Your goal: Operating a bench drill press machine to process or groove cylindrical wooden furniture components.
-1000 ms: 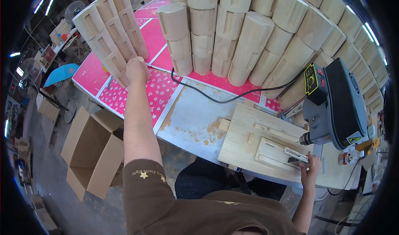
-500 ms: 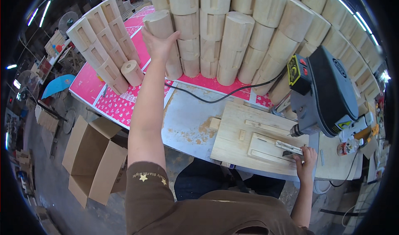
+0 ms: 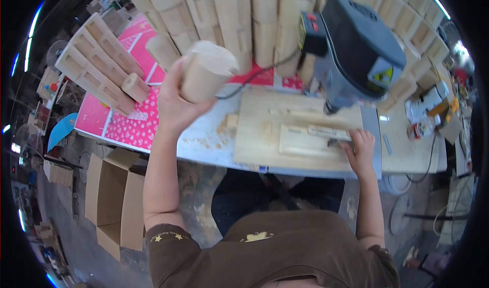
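Observation:
My left hand is wrapped round a pale wooden cylinder, held up in the air above the near side of the bench. A notch shows in the rim of its top face. My right hand is closed at the end of a light slotted bar on a wooden jig, beside a small dark metal part. What exactly its fingers grip is partly hidden. The jig's raised strips lie on a plywood board. Just above it hangs the chuck of a drill press.
Stacked wooden cylinders line the bench's back. More slotted ones stand at the left, by a short holed cylinder. A black cable runs to the drill. An open cardboard box is on the floor; a bottle stands right.
My left hand has lifted a cylinder off a stack at the back and brought it nearer. My right hand stays at the slotted bar. The whole view has shifted.

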The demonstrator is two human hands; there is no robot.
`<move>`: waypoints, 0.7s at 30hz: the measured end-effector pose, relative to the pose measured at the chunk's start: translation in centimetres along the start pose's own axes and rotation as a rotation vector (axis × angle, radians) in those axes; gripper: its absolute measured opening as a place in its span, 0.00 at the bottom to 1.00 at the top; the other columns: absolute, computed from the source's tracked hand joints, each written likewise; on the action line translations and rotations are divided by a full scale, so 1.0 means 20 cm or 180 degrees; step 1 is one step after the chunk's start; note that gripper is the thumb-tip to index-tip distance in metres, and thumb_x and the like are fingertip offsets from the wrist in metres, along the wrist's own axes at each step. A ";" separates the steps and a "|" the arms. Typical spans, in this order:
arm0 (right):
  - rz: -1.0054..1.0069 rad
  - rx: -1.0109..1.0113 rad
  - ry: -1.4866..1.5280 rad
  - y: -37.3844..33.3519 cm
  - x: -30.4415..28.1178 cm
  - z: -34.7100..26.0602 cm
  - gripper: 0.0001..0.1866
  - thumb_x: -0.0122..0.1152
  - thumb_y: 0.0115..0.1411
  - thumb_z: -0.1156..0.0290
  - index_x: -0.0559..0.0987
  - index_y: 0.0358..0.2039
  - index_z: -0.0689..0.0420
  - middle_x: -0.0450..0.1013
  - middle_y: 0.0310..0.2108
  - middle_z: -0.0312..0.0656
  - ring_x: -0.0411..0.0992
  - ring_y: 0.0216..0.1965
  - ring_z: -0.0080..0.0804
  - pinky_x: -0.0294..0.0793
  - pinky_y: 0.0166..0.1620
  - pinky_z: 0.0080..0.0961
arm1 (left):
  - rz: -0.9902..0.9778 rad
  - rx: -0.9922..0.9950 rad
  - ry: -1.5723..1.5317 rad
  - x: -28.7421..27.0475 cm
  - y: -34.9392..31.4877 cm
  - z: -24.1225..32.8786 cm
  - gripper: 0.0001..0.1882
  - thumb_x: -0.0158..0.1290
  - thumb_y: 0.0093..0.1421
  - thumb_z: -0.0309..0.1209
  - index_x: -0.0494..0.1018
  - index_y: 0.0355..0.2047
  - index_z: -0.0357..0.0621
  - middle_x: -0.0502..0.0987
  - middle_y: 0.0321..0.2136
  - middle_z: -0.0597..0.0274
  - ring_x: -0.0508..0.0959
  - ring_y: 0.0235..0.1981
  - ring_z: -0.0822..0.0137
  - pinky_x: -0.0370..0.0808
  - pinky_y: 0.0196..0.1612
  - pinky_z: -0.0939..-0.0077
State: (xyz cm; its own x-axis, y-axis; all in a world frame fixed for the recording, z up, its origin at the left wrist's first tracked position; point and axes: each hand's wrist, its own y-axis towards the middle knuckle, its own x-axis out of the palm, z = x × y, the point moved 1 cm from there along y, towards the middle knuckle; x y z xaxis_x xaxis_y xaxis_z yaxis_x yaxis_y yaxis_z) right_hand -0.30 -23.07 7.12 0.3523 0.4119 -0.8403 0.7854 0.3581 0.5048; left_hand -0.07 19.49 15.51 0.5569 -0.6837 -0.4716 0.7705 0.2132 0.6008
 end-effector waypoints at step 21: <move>-0.0169 -0.0078 0.0313 -0.05 -0.05 0.09 0.16 0.66 0.45 0.67 0.75 0.36 0.53 0.71 0.33 0.35 0.67 0.38 0.36 0.60 0.46 0.34 | -0.2262 0.0874 0.0920 0.54 -0.45 0.40 0.39 0.62 0.30 0.28 0.69 0.50 0.48 0.69 0.45 0.53 0.67 0.47 0.51 0.68 0.52 0.62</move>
State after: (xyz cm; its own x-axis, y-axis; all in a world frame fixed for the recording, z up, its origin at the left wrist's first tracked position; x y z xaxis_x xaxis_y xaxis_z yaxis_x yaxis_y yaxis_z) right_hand -0.39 -25.38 7.10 0.2580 0.4716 -0.8432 0.7887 0.4014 0.4658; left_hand -3.54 4.63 10.17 0.0508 -0.3761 -0.9252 0.8873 -0.4082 0.2146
